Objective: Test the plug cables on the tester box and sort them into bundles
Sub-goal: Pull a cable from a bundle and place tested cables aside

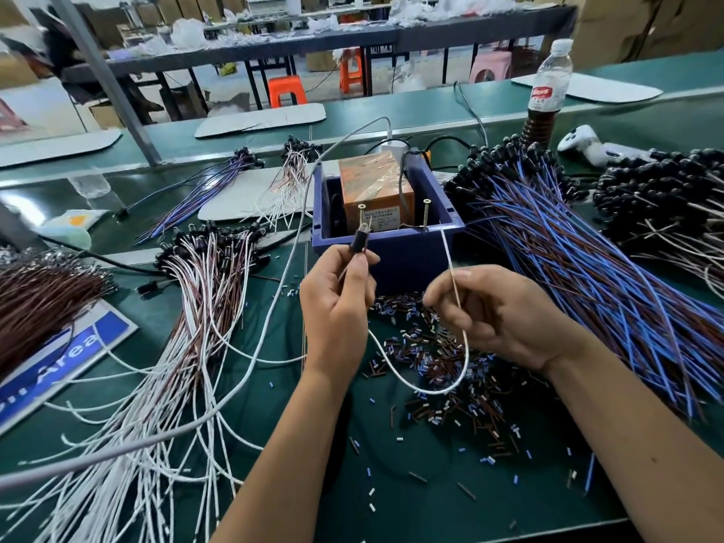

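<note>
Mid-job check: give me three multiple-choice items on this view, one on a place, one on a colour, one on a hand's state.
1. Where is the orange tester box?
A. inside the blue bin
B. on the far bench
C. under the bottle

2. What colour is the wire in the right hand?
A. blue
B. white
C. brown

3. What is the left hand doing?
A. lying flat on the table
B. hanging idle
C. pinching a black plug

Answers: 1 A, the bin's walls surround the box. 2 B, the strand running through the fingers is white. 3 C, thumb and fingers close on the plug, which is held upright.
</note>
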